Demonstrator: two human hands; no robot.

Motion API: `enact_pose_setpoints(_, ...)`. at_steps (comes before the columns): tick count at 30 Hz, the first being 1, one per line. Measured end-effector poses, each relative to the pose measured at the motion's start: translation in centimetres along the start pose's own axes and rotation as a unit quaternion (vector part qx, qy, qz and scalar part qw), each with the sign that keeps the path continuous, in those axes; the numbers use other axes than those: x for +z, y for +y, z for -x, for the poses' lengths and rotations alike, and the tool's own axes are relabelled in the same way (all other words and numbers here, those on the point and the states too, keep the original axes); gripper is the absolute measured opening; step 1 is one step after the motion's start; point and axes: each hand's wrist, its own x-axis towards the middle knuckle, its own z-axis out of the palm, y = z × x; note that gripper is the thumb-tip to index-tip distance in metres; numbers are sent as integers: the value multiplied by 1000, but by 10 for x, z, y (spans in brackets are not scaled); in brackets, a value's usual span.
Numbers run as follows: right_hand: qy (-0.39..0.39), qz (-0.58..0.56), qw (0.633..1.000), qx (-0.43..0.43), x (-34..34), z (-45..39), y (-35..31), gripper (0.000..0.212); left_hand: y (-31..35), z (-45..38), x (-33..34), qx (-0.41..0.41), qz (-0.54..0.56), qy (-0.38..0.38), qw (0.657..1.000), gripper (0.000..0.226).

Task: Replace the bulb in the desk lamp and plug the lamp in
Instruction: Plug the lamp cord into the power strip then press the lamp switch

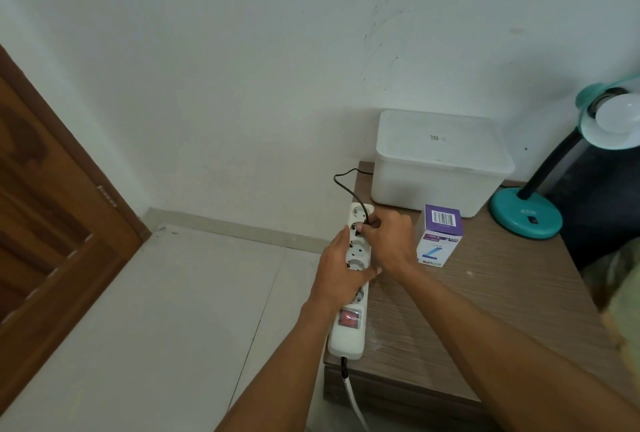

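Note:
A white power strip (pixel 348 327) with a red switch lies along the left edge of the wooden table (pixel 485 310). My left hand (pixel 341 272) grips the strip around its middle. My right hand (pixel 389 241) pinches the lamp's black plug (pixel 367 223) at the strip's second socket from the far end; whether the plug is fully in is hidden by my fingers. The black cord (pixel 346 185) loops up and runs behind the white box. The teal desk lamp (pixel 526 217) stands at the right with a white bulb (pixel 618 114) in its shade.
A lidded white plastic box (pixel 440 161) sits at the table's back edge. A purple and white bulb carton (pixel 438 236) stands upright just right of my right hand. A brown wooden door (pixel 52 223) is at the left, with pale floor tiles below.

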Motion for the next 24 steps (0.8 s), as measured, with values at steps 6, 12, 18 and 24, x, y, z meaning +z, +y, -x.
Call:
enact_pose_setpoints(6,-34,17,999,0,5,-3,-6,15,-1,0,-1,13,13,3,1000,96)
enact_pose_setpoints(12,-42,18,999,4,11,4,-4,14,-2,8,-4,19,17,-1,1000,83)
enact_pose_setpoints(18,-31,-1,999,26,-29,6,-5,24,26,9,6,9,-19,-19,1000,95)
enact_pose_setpoints(24,-16,-6,995,-98,-57,38,-15,31,21,14,-8,70,-225,41,971,87)
